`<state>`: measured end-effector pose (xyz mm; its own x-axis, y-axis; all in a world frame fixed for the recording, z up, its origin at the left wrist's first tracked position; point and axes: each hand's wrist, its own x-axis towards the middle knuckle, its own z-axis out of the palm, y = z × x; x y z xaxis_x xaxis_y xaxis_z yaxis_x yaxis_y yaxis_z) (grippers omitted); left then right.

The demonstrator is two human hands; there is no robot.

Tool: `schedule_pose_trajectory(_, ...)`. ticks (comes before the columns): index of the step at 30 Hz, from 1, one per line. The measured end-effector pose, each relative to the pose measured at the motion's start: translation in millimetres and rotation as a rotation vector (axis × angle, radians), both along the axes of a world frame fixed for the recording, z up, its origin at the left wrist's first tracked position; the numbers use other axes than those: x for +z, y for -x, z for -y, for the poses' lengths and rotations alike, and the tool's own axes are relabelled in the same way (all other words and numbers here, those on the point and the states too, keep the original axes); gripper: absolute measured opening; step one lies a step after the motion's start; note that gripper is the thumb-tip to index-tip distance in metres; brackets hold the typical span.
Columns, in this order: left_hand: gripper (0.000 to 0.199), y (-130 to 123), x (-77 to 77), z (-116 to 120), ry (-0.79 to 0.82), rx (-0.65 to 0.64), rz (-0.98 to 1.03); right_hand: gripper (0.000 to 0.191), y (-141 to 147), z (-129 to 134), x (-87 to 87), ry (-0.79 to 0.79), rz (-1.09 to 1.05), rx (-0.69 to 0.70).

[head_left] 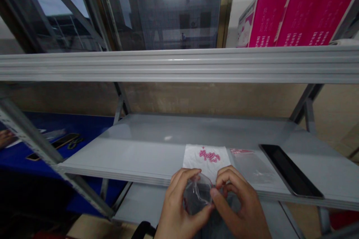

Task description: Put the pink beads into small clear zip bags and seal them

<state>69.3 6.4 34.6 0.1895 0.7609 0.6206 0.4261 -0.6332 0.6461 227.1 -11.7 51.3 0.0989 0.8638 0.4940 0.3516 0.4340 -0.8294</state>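
Observation:
A small clear zip bag (198, 190) is held between both hands in front of the shelf edge, its mouth bowed apart. My left hand (181, 203) curls around the bag's left side, fingertips at the top and thumb at the lower right. With thumb and fingers pinched, my right hand (238, 198) grips the bag's right edge. Just beyond the hands, a white tissue (192, 155) lies on the shelf with a cluster of small pink beads (209, 155) on it. Whether anything is inside the bag I cannot tell.
Several clear zip bags (252, 168) lie right of the tissue on the grey shelf (134, 147). A black tablet-like device (290, 171) rests farther right. Pink boxes (300, 13) stand on the upper shelf (168, 65). At left, another person's hand (5, 138) is by a blue table (95, 123).

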Motion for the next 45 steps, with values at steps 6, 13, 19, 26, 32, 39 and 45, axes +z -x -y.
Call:
schedule_pose_trajectory(6,0.055,-7,-3.3,2,-0.085,0.002,-0.1,0.015,17,1,-15.4,-0.085,0.145,-0.073)
schedule_pose_trajectory(13,0.042,-11,-1.4,4,0.211,-0.134,0.187,0.024,4,2,-18.9,-0.041,0.071,0.077)
schedule_pose_trajectory(19,0.036,-6,0.6,-3,0.656,-0.564,0.526,0.027,-18,2,-10.5,0.009,0.146,0.224)
schedule_pose_trajectory(26,0.046,-8,2.7,-9,0.68,-0.585,0.563,0.03,-14,1,-8.9,0.02,0.102,0.258)
schedule_pose_trajectory(32,0.037,10,15.1,-42,0.465,-0.382,0.323,0.033,-10,-10,-25.6,-0.092,0.079,0.064)
schedule_pose_trajectory(39,0.03,28,26.7,-119,0.225,-0.24,-0.138,0.045,3,-38,-44.2,-0.135,0.514,-0.015)
schedule_pose_trajectory(45,0.04,23,27.8,-160,0.154,-0.296,-0.527,0.049,3,-44,-58.4,-0.071,0.614,-0.016)
